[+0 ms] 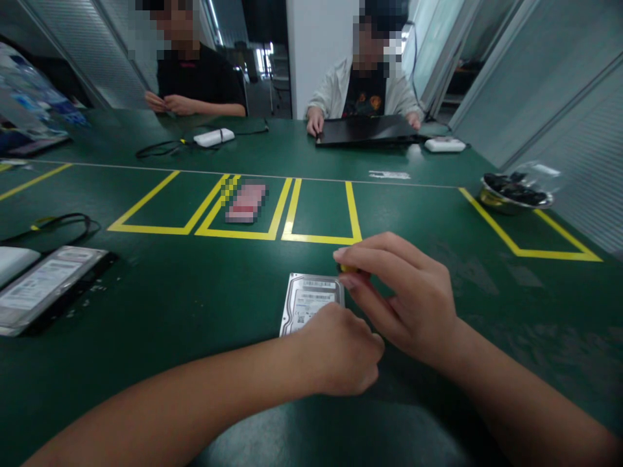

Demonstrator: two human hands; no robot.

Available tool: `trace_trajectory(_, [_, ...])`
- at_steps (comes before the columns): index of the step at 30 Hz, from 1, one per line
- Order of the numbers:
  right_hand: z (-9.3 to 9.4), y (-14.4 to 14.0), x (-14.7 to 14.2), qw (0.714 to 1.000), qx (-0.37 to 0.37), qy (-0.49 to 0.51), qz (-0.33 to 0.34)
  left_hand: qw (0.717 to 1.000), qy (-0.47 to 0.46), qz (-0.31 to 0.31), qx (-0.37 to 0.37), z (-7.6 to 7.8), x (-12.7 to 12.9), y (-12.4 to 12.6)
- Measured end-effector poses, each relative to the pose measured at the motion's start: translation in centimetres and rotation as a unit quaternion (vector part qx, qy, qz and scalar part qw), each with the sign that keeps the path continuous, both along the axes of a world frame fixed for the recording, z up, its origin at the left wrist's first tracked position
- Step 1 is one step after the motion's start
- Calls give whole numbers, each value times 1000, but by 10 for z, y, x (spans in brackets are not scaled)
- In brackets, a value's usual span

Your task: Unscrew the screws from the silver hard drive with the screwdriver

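Note:
My right hand (409, 292) is raised over the table, its thumb and fingertips pinching a small black and yellow object (346, 267), mostly covered by the fingers. Below and left of it, a silver hard drive (306, 295) with a white printed label lies flat on the green table. My left hand (343, 353) is closed into a fist over the near right part of the drive, back of the hand up. Its fingers curl out of sight, so what they hold, if anything, is hidden. Whether that hand touches the drive cannot be seen.
Yellow tape (321, 239) marks boxes on the green table (219, 376). A pink pixelated item (247, 202) lies in one. Another hard drive (48, 282) lies left. A metal bowl (516, 202) of dark pieces stands right. Two people sit opposite; one holds a black panel (367, 130).

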State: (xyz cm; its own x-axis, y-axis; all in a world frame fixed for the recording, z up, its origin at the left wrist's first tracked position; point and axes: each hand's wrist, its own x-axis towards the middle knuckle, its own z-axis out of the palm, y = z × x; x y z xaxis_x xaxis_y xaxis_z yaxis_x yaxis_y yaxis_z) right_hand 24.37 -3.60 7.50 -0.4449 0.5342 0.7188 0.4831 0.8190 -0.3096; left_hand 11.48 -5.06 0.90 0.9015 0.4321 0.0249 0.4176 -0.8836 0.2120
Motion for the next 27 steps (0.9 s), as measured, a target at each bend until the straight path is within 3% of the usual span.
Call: trace_trajectory(27, [7,2,6,999,-10,11,-42,1000,-5,7,21,0,1,-1])
